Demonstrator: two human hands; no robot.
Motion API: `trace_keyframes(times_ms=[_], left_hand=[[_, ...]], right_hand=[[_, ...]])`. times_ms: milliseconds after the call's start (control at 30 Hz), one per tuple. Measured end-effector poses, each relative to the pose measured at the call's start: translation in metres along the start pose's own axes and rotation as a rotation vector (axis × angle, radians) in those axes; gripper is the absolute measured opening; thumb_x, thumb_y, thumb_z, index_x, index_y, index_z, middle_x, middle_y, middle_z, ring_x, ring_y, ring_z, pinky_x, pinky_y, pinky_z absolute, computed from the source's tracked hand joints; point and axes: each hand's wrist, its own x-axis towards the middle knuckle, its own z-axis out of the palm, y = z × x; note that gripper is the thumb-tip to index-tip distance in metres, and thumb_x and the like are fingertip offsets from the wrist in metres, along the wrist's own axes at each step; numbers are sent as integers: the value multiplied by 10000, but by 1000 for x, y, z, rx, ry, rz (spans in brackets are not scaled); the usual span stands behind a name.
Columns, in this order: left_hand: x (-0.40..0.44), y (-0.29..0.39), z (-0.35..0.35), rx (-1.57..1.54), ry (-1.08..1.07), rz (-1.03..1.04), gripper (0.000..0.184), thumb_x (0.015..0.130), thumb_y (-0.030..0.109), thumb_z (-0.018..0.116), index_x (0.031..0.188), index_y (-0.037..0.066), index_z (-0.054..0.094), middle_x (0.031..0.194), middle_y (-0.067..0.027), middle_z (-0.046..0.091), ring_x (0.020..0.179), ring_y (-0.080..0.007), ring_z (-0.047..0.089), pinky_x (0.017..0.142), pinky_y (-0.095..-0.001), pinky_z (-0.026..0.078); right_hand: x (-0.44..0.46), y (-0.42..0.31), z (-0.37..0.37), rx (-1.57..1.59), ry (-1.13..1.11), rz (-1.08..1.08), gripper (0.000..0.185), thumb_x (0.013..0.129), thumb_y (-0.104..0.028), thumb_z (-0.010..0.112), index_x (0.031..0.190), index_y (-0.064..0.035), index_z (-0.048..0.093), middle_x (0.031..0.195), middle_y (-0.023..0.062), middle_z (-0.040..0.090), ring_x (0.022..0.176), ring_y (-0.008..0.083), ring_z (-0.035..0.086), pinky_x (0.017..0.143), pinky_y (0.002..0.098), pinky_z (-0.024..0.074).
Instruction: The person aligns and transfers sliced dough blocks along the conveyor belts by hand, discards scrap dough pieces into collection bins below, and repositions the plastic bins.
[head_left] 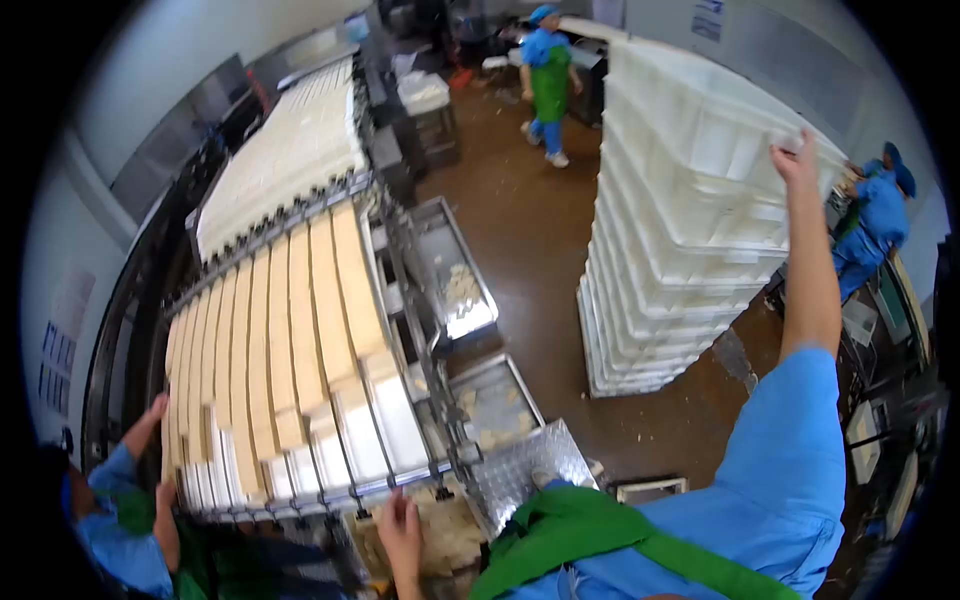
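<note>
My right hand [795,160] is raised at the upper right, its fingers closed on the rim of the top white plastic crate [690,125] in a tall, slightly leaning stack. Low in the view, my left hand [401,530] is held near the front edge of a conveyor [360,425]; its fingers are loosely extended with nothing visible in them. Long pale-yellow strips [290,330] lie side by side on the conveyor, divided by thin dark lines. Under my left hand is a container of pale scraps [450,535].
A co-worker [120,510] has both hands at the conveyor's left edge. Another person [548,85] stands on the brown floor at the back, and more people work at far right. Metal trays with scraps [455,270] sit beside the conveyor, near a textured metal plate [535,470].
</note>
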Motion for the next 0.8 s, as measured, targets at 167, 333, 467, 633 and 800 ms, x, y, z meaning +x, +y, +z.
trace_keyframes(times_ms=[167,333,467,633,800], left_hand=[[55,110,56,-382,-173,51,264,939,77,554,1178,-34,548,1040,-81,623,953,-138,591,846,-262,475],[91,183,130,-580,-392,156,283,949,148,557,1185,-7,567,1066,-101,649,1025,-143,603,872,-271,486],[107,234,189,-830,-541,207,557,989,388,462,1371,-11,387,1279,-173,524,1196,-236,504,983,-360,426],[104,228,245,-1461,-757,-183,749,902,448,551,1407,-5,234,1390,-176,366,1260,-328,421,994,-527,405],[28,77,312,-1480,-416,-864,780,578,-145,434,1321,89,406,1145,-168,518,1105,-388,526,870,-570,496]], right_hand=[[-117,41,-18,-240,-219,8,232,887,-103,648,1051,38,562,1035,137,572,1005,255,557,969,380,485],[-207,10,-45,-306,-276,-61,198,935,-66,565,1076,74,559,1044,121,589,992,198,565,1037,354,432],[-311,15,-103,-452,-350,-68,146,935,-95,577,1057,-15,570,1081,74,606,986,146,575,919,309,465],[-408,39,-148,-779,-581,-24,425,915,-15,565,1307,-10,401,1142,94,572,1050,161,560,940,325,446],[-421,73,-148,-895,-717,254,408,884,-23,554,1265,26,418,1118,101,567,1037,183,558,941,328,424]])
